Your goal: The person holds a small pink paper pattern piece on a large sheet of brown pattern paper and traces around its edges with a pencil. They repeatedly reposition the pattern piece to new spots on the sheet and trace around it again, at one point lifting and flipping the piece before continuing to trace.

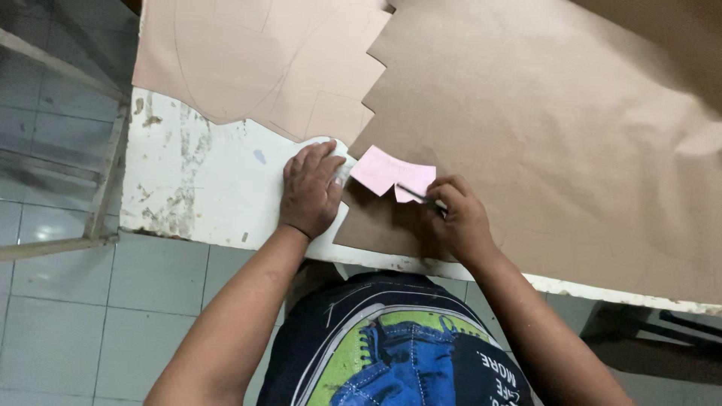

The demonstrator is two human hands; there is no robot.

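Pink card [382,170] edge under left hand [310,189]

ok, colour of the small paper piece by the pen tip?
Pale pink piece, clearest in the head view.

Two bare forearms are seen, with no sleeves reaching to the wrists, and no watch, ring or glove is worn on the left hand [310,189] or the right hand [459,218]. The body is covered by a dark navy T-shirt [391,346]. On its front a large print is shown: a blue laced sneaker, outlined in white, on a bright green background, with small white lettering beside it.
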